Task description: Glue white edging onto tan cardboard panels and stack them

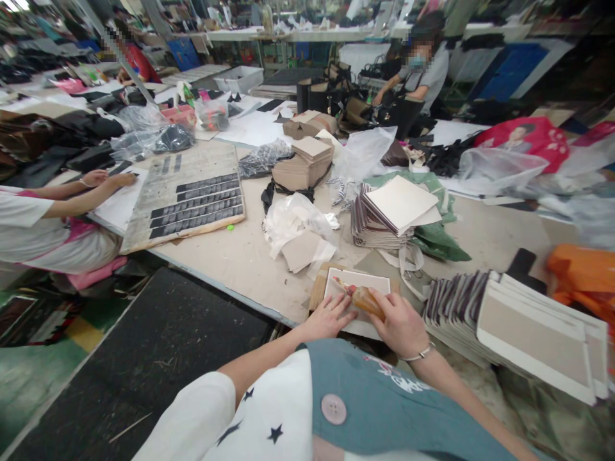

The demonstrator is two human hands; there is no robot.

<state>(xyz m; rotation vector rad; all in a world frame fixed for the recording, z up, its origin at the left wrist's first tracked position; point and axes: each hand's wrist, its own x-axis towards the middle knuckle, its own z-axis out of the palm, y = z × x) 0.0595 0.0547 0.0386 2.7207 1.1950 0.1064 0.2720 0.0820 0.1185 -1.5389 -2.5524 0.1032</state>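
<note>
Tilted over a pale rectangular panel (368, 280), an amber glue bottle (369, 303) with a red nozzle points away to the left. My right hand (400, 323) is wrapped round its body. My left hand (328, 317) lies flat on the panel's left side, fingers spread, the fingertips near the nozzle. Beneath the panel a brown board (318, 288) sticks out at the table's edge. The panel's lower part is partly covered by my hands.
At right lies a fanned stack of pale panels (533, 326); another stack (398, 205) stands ahead. Brown cards (305, 163) and a plastic bag (300, 221) lie farther left. Black strips (196, 205) cover a board. Co-workers sit at left (57, 218) and at the back (425, 70).
</note>
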